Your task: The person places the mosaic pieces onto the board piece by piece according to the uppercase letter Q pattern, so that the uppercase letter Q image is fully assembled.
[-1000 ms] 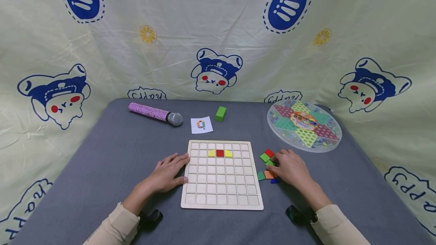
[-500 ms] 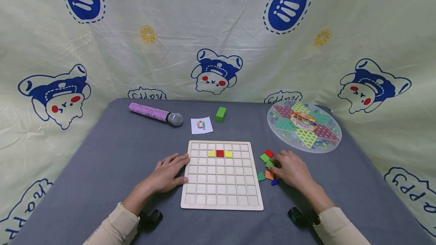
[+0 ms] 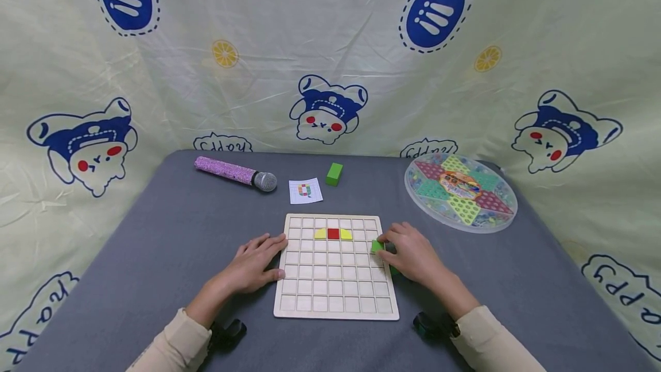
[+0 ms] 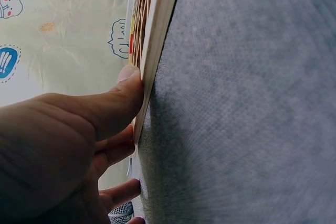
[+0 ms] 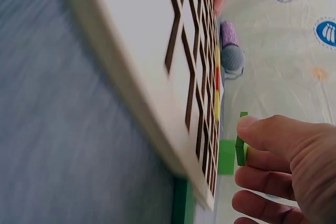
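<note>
My right hand pinches a green square tile between thumb and fingers, over the right part of the white grid board. In the right wrist view the tile stands edge-on at the fingertips, raised off the board's surface. My left hand rests at the board's left edge, fingers extended; in the left wrist view its thumb touches the rim. Set in the grid's second row are a yellow tile, a red square tile and another yellow tile.
Beyond the board lie a small pattern card, a green block and a glittery purple microphone. A round Chinese checkers case sits at the back right. My right hand mostly hides the loose tiles; part of a green one shows.
My right hand has picked the green tile from the loose pile and carried it left over the board's right edge. The left hand has stayed in place.
</note>
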Tool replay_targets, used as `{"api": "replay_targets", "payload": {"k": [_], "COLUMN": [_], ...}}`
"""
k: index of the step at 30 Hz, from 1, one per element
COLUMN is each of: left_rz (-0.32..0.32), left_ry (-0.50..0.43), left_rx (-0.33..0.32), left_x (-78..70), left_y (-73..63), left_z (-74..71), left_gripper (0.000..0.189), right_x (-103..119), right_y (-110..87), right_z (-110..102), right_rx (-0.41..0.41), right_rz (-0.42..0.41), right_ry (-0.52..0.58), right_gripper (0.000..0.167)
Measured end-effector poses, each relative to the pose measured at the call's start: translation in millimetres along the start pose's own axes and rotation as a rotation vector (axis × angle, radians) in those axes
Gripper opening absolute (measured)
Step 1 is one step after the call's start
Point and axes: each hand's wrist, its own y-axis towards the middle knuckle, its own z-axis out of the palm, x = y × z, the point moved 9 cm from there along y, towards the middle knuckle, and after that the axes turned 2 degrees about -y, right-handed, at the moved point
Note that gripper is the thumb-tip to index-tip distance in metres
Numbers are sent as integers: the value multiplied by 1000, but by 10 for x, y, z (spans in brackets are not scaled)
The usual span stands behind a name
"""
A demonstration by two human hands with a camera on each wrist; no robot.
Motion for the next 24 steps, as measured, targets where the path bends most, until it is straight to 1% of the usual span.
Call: {"api": "replay_targets", "payload": {"k": [5,11,13,16,20,24], "left_rz": [7,13,13,10,4,-5], "left_ry": [2,-3,-3,-2,-1,2], "left_rx": [-3,-3,-3,-3,0,2], "left_x": [-5,-7,-10,-15,-22,-19], "left_y": [-1,-4,-6,-7,-6,-5], "left_z": [-8,-14,-16,-19,-15,-13], "left_gripper": [64,64,64,64,65,65], "right_x": [160,284,306,351,384,390], "right_y": [116,259,300,351,398,427], "right_z": [78,175,197,224,264,296], "right_rx": [9,72,87,95,105,115], "right_rz": [-28,-30,-29,-51,-67,-56], "right_ry": [-9,-13,-20,-24,-8,-7], "right_gripper": [24,23,24,23,19,18]}}
